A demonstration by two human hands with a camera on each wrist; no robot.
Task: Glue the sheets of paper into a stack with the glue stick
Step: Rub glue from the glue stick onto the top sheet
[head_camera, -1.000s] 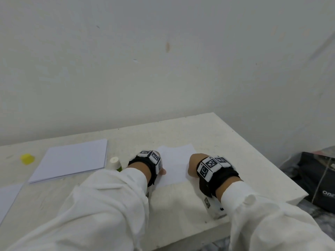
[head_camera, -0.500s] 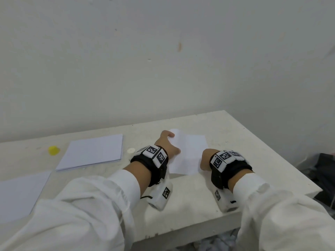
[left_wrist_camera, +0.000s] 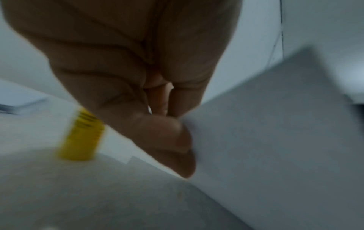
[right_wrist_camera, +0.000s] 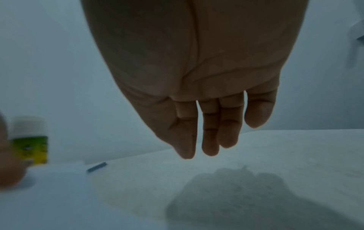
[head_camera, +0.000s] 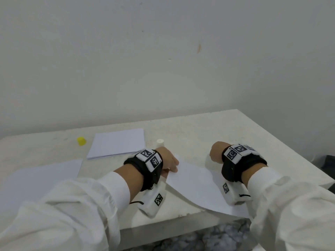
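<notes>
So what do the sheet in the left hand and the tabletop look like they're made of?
Sheet: thin matte white paper; it bows and overhangs the table edge where the left hand pinches it. Tabletop: off-white, dull, slightly speckled, thick-edged, possibly stone or painted board; can't tell which.

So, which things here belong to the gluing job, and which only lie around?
For the job:
- sheet, pinched by the left hand
- glue stick, uncapped
- yellow cap
- paper pile
- right hand, open, holding nothing

Just lying about:
- black bag beside the table
</notes>
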